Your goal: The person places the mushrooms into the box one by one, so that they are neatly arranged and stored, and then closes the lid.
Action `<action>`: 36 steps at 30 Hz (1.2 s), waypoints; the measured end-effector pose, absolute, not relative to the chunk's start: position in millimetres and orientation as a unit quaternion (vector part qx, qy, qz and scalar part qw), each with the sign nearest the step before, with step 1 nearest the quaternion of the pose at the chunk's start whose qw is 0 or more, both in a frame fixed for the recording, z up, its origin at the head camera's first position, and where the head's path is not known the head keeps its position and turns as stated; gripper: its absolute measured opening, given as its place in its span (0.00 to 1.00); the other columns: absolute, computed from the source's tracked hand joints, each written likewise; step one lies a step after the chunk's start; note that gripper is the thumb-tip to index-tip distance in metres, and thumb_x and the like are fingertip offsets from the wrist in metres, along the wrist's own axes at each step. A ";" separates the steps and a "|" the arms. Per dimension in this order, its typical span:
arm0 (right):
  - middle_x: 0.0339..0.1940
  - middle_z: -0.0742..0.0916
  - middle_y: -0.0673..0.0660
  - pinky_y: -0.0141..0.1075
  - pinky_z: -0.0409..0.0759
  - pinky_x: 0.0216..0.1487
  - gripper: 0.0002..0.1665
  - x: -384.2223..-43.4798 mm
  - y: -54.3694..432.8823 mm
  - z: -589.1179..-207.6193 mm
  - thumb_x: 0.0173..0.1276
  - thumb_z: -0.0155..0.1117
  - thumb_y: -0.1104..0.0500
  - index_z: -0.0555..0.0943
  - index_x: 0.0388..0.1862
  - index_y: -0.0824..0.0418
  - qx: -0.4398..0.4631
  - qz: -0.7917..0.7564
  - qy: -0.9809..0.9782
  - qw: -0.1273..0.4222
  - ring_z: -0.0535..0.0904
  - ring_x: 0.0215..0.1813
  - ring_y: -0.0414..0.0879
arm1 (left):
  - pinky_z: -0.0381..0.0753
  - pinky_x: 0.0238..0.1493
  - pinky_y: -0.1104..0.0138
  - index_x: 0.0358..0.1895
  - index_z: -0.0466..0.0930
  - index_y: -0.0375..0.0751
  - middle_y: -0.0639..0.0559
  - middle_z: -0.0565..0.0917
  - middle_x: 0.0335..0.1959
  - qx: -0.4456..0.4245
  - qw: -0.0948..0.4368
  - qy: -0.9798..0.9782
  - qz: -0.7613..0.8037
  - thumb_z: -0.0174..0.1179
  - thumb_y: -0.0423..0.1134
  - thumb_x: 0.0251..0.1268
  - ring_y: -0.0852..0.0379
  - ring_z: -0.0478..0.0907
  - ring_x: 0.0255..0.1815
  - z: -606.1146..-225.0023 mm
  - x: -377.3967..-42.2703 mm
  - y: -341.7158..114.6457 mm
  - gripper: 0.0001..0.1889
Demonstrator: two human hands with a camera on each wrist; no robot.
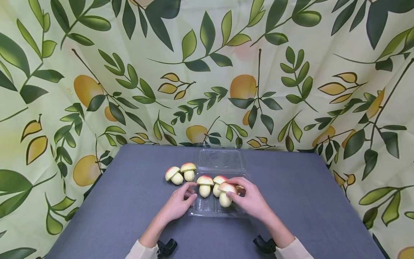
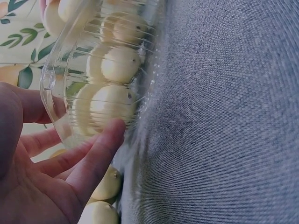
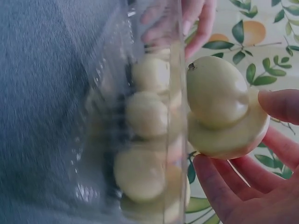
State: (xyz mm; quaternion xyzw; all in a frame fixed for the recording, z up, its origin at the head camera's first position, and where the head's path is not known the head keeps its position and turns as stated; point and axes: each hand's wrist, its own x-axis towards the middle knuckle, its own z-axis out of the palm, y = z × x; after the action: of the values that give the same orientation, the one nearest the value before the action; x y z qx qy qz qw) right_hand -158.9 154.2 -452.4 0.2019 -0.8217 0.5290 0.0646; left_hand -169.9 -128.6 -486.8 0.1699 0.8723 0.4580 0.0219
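Observation:
A clear plastic clamshell box point(image 1: 207, 210) lies open on the grey table, its lid point(image 1: 220, 159) folded back. My right hand point(image 1: 235, 193) pinches a toy mushroom point(image 1: 225, 194) with a red-yellow cap over the box; in the right wrist view this held mushroom point(image 3: 219, 100) sits between thumb and fingers just outside the box wall point(image 3: 175, 116). Two more mushrooms point(image 1: 205, 185) point(image 1: 218, 182) stand inside. My left hand point(image 1: 191, 191) rests with straight fingers point(image 2: 100, 149) against the box's left wall point(image 2: 60, 70). Two mushrooms point(image 1: 175, 175) point(image 1: 188, 171) lie on the table left of the box.
The grey table point(image 1: 123, 201) is walled on three sides by a leaf-and-lemon patterned cloth point(image 1: 207, 72). Two black clips point(image 1: 166, 247) point(image 1: 265, 244) sit at the table's near edge by my sleeves.

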 end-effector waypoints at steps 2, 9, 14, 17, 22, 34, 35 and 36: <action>0.50 0.86 0.53 0.39 0.84 0.50 0.18 -159.1 149.7 -454.9 0.64 0.74 0.64 0.85 0.53 0.59 0.208 0.529 -0.821 0.063 0.81 0.52 0.47 | 0.80 0.41 0.64 0.63 0.75 0.39 0.48 0.82 0.44 0.170 0.020 0.873 0.456 0.61 0.37 0.73 0.57 0.84 0.40 -486.5 -169.8 -128.6 0.18; 0.48 0.85 0.50 0.41 0.84 0.51 0.18 -156.5 131.7 -463.8 0.65 0.74 0.61 0.85 0.54 0.57 0.224 0.516 -0.825 0.046 0.81 0.50 0.45 | 0.80 0.41 0.64 0.62 0.76 0.39 0.47 0.82 0.44 0.174 0.020 0.872 0.457 0.61 0.37 0.73 0.55 0.85 0.41 -486.3 -169.1 -128.3 0.18; 0.51 0.86 0.49 0.40 0.83 0.50 0.18 -156.2 120.9 -469.3 0.64 0.74 0.61 0.85 0.53 0.55 0.227 0.499 -0.835 0.054 0.81 0.53 0.46 | 0.81 0.41 0.63 0.62 0.76 0.40 0.46 0.82 0.44 0.175 0.023 0.870 0.461 0.61 0.37 0.73 0.57 0.85 0.39 -486.6 -168.9 -128.3 0.18; 0.51 0.86 0.49 0.39 0.83 0.49 0.18 -157.3 115.6 -472.5 0.63 0.74 0.62 0.85 0.53 0.55 0.230 0.489 -0.839 0.062 0.81 0.53 0.46 | 0.81 0.41 0.64 0.63 0.75 0.40 0.46 0.82 0.44 0.176 0.024 0.868 0.463 0.61 0.37 0.74 0.56 0.85 0.38 -486.6 -169.2 -128.6 0.18; 0.50 0.85 0.47 0.39 0.81 0.49 0.18 -157.7 107.0 -476.1 0.63 0.76 0.61 0.85 0.52 0.53 0.236 0.466 -0.850 0.072 0.80 0.51 0.44 | 0.81 0.40 0.64 0.63 0.75 0.39 0.45 0.82 0.44 0.180 0.026 0.866 0.466 0.60 0.37 0.74 0.57 0.85 0.36 -486.8 -169.4 -129.2 0.18; 0.53 0.84 0.46 0.41 0.80 0.52 0.20 -157.7 96.5 -475.1 0.62 0.76 0.62 0.85 0.54 0.54 0.282 0.424 -0.858 0.062 0.80 0.53 0.42 | 0.81 0.40 0.63 0.64 0.74 0.39 0.45 0.82 0.45 0.179 0.038 0.864 0.469 0.59 0.39 0.76 0.59 0.84 0.35 -487.2 -171.0 -130.0 0.18; 0.53 0.84 0.46 0.41 0.80 0.52 0.20 -157.6 96.3 -474.7 0.63 0.76 0.62 0.85 0.54 0.54 0.287 0.425 -0.857 0.059 0.80 0.53 0.42 | 0.80 0.41 0.63 0.64 0.74 0.39 0.46 0.82 0.45 0.179 0.038 0.865 0.468 0.58 0.39 0.76 0.59 0.84 0.36 -486.9 -170.9 -130.3 0.18; 0.53 0.84 0.46 0.42 0.81 0.52 0.20 -157.5 96.2 -474.3 0.63 0.75 0.62 0.85 0.55 0.54 0.291 0.425 -0.855 0.055 0.80 0.52 0.42 | 0.80 0.41 0.62 0.64 0.74 0.39 0.46 0.82 0.45 0.179 0.037 0.866 0.466 0.58 0.39 0.76 0.58 0.84 0.37 -486.7 -170.9 -130.5 0.18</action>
State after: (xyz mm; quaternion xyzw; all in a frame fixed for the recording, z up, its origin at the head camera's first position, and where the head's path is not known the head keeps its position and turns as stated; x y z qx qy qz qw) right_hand -157.5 96.2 -474.3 0.2912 -0.8551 0.4254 0.0547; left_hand -170.9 -130.5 -486.7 0.1791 0.8656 0.4662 0.0367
